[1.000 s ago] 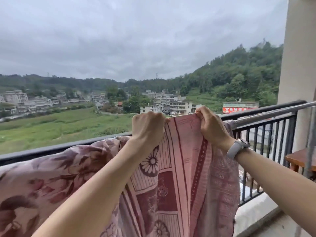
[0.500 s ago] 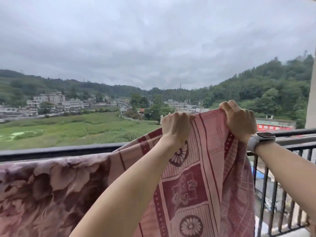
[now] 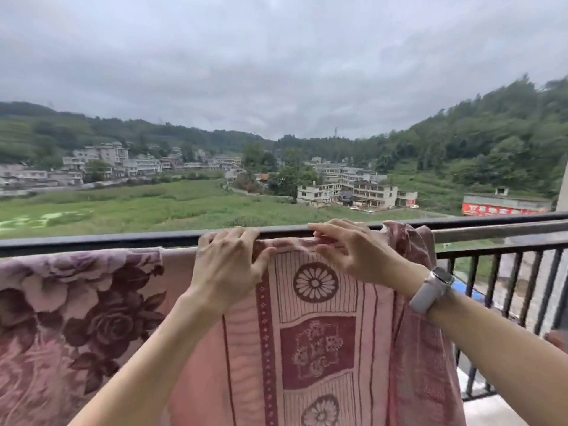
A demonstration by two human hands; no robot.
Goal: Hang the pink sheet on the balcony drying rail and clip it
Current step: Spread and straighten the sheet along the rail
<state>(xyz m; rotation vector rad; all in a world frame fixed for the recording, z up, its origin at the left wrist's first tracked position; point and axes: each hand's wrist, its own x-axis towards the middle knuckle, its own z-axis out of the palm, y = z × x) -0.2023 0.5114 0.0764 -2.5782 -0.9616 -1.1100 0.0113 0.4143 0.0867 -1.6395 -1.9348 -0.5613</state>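
Note:
The pink sheet (image 3: 316,333), patterned with dark red flowers and stripes, hangs draped over the drying rail (image 3: 491,231) in front of me. Its right edge is bunched over the rail. My left hand (image 3: 227,265) lies on the sheet's top fold, with the fingers spread over the rail and the thumb pressing the cloth. My right hand (image 3: 353,253) touches the same fold just to the right with relaxed, nearly straight fingers. A grey watch (image 3: 431,287) is on that wrist. I see no clips.
A thick pink blanket with a dark rose print (image 3: 76,318) hangs on the rail to the left, touching the sheet. The black balcony railing (image 3: 92,239) with vertical bars (image 3: 504,287) runs behind. Beyond lie fields, buildings and hills.
Both hands held the sheet's top edge raised above the rail; now the edge is down on the rail and the fingers have loosened to lie on it. My view has turned left.

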